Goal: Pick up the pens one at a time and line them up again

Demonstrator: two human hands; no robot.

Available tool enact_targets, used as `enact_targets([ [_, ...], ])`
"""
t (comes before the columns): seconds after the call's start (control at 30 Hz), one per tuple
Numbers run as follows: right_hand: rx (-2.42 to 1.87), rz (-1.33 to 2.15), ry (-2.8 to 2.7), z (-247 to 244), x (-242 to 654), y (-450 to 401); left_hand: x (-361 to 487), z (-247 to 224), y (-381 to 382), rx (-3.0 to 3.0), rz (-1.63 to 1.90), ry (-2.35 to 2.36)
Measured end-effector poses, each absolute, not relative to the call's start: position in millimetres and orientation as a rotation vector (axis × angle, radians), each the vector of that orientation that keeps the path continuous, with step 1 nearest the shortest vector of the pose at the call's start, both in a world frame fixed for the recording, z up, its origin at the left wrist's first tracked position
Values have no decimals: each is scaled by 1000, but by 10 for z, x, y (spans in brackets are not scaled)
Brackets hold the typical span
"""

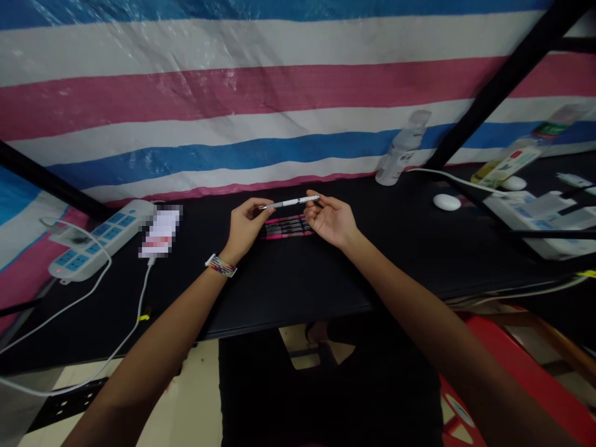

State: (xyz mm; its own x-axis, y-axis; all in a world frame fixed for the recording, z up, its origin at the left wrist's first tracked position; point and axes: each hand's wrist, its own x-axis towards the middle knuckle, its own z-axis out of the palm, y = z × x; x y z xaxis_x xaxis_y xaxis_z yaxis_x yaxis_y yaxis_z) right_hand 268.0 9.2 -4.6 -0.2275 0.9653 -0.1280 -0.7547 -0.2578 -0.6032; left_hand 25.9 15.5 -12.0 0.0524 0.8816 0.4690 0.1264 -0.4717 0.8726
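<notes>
A white and grey pen (pixel 292 202) is held level between my two hands, a little above the black table (pixel 298 279). My left hand (pixel 248 225) pinches its grey tip end between thumb and fingers. At the other end, my right hand (pixel 333 218) grips the white end with its thumb and fingertips, palm turned up. Beneath the pen, several black and pink pens (pixel 286 227) lie side by side on the table, partly covered by my hands.
On the left are a white power strip (pixel 105 239) and a phone (pixel 161 231) with a white charging cable (pixel 144 292). A clear bottle (pixel 403 149), a white oval object (pixel 447 202) and a tilted labelled bottle (pixel 516 155) are on the right. A striped sheet (pixel 261 93) hangs behind.
</notes>
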Motion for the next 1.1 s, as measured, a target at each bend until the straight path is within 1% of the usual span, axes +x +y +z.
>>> enact_targets([
  [0.4,-536,1785,-489,-64,2660,94,259,-105,140,1678,1465,1042],
  [0.63,-530,1796,-383,4,2635,57,264,-127,147,1695,1479,1037],
  [1.1,-577,1749,-534,-58,2629,84,251,-122,157,1703,1473,1045],
])
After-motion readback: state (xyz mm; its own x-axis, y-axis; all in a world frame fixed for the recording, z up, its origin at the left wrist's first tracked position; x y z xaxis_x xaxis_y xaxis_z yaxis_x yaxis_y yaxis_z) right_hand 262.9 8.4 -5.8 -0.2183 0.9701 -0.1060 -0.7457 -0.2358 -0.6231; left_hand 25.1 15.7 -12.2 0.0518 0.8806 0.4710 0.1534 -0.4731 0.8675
